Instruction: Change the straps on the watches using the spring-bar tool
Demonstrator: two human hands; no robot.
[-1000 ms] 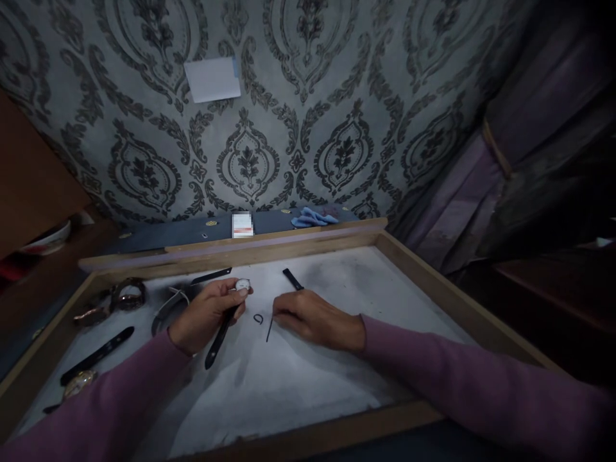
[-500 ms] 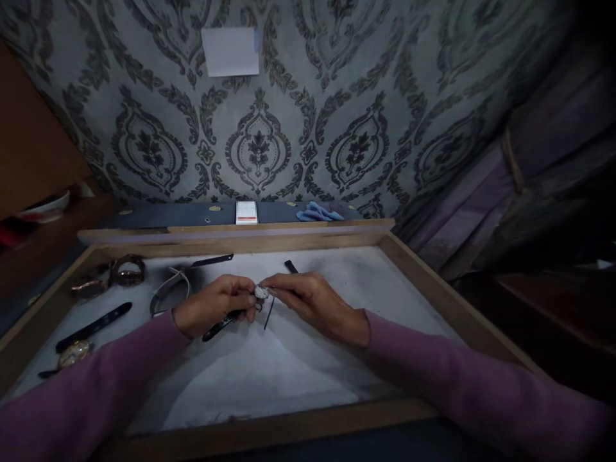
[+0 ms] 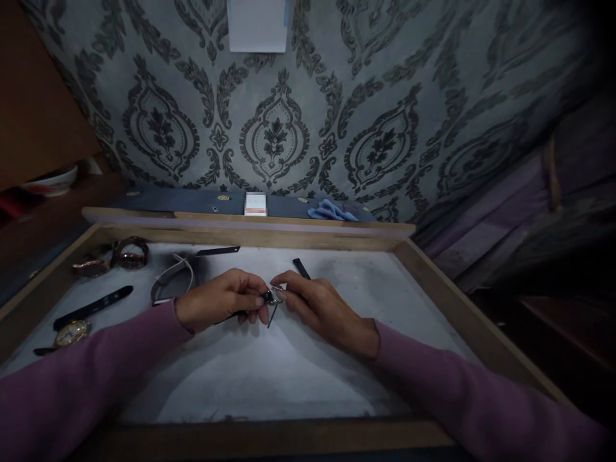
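A small round watch [image 3: 276, 295] is held between both hands over the white bottom of a wooden tray [image 3: 269, 427]. My left hand [image 3: 231, 298] is closed on its left side, where a dark strap piece shows by the fingers. My right hand [image 3: 320, 308] pinches at the watch's upper right edge; a thin metallic thing shows at its fingertips, too small to make out. Just below the watch, a thin dark stick-like piece [image 3: 273, 316] slants down. Behind the right hand lies a black strap piece [image 3: 301, 268].
On the tray's left are a gold-faced watch [image 3: 72, 333], a dark strap [image 3: 94, 308], two bracelet watches [image 3: 131, 253] and a light band [image 3: 173, 280]. A black blade-like strip [image 3: 218, 251] lies farther back. Beyond the rim are a small white box [image 3: 255, 204] and blue cloth [image 3: 332, 210].
The view has shifted, so the tray and wall sit differently. The watch's pale face has turned and now looks thinner and more metallic, with more dark strap visible at the left fingers.
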